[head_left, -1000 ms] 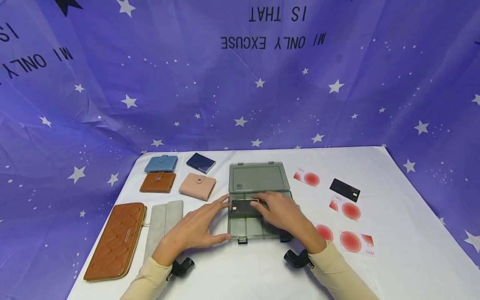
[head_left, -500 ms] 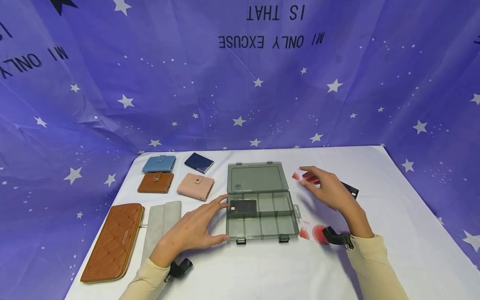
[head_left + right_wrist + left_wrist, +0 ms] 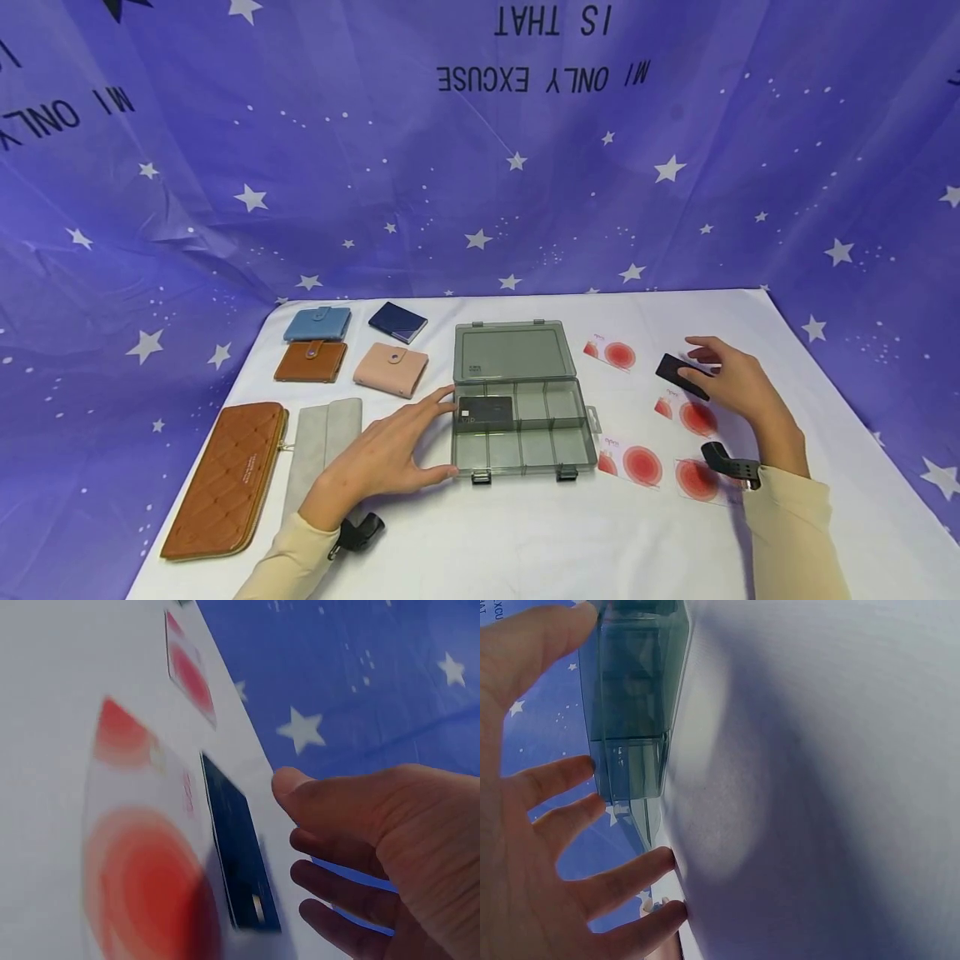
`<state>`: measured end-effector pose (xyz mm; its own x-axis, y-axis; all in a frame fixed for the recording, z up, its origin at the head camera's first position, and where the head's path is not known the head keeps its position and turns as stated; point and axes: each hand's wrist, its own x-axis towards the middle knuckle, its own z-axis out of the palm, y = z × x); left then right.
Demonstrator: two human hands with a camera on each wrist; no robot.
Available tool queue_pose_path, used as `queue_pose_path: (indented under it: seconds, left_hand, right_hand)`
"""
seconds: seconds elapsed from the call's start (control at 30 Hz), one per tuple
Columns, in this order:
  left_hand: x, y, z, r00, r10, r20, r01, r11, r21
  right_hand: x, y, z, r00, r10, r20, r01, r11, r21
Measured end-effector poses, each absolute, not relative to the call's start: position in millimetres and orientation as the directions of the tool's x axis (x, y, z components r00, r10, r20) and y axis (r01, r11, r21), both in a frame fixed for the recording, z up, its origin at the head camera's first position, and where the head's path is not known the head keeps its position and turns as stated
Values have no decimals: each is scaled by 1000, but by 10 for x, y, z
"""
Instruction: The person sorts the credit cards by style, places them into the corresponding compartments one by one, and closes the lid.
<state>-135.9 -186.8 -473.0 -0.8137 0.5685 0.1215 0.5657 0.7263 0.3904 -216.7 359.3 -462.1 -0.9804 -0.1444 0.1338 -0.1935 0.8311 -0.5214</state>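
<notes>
Scanning left to right, we see a long brown wallet (image 3: 228,482) and a grey pouch (image 3: 324,446) at the near left of the white table (image 3: 517,550), with four small wallets behind them: blue (image 3: 317,324), brown (image 3: 311,362), navy (image 3: 398,322), pink (image 3: 391,370).

Our left hand (image 3: 386,458) rests on the table against the left wall of the grey box (image 3: 522,454). Fingers are spread and straight; the thumb touches the near corner and a fingertip the far corner, nothing gripped. The left wrist view shows the same: fingers (image 3: 570,776) splayed against the box side (image 3: 634,705). The lid lies open toward the back, and one black card (image 3: 486,411) sits in the far-left compartment.

Right of the box lie four white cards with red circles (image 3: 636,462), spread across the cloth.

Our right hand (image 3: 738,385) hovers at the far right over a second black card (image 3: 678,375). That card lies flat just left of the fingertips, its long axis running diagonally from far-left to near-right. In the right wrist view the card (image 3: 238,855) sits just beside the thumb (image 3: 289,784) and below loosely curved fingers. Hand open, holding nothing; we cannot tell if a fingertip already touches the card edge. The right hand is much the nearer one.
</notes>
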Motion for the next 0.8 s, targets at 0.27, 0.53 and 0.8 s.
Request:
queue_pose_path:
  seconds: [0.27,0.53,0.8]
  left_hand:
    - [-1357,-1858,-4738,-810,571,130,572,723,388]
    - [-1345,-1854,-4728,-809,573,132,574,722,385]
    - [-1356,-1859,-4743,-808,573,136,577,724,379]
  right_hand:
    - [-2135,3863,-4701,-992,-121,34,-123,862,-491]
    - [-2133,3929,-4710,-992,-118,-35,-87,874,-477]
    - [-2153,3946,-4733,-990,-138,-32,-106,868,-486]
